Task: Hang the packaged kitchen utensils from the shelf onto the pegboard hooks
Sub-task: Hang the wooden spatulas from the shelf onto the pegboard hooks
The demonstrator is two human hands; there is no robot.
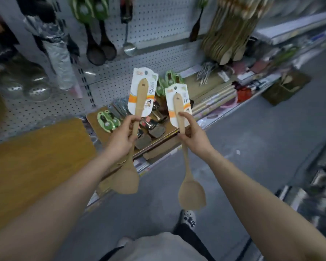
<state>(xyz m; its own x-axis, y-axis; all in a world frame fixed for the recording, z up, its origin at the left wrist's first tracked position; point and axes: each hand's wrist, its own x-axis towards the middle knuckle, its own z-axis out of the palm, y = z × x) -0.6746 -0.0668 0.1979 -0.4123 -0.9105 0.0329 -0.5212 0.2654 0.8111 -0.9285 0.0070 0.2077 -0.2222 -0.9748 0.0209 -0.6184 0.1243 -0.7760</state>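
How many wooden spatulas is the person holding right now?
2. One spatula is in the left hand, one spatula in the right hand, both with blades hanging down. More wooden utensils hang on the pegboard, too blurred to count.

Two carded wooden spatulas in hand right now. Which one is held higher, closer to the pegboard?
The spatula in the left hand: its card tops out above the other's, overlapping the pegboard. The right hand holds its card lower.

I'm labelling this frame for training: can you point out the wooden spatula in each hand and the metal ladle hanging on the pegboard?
Left-hand wooden spatula [141, 95]: head view, upper handle against its card.
Right-hand wooden spatula [192, 194]: head view, on the blade.
Metal ladle [129, 48]: head view, on the bowl.
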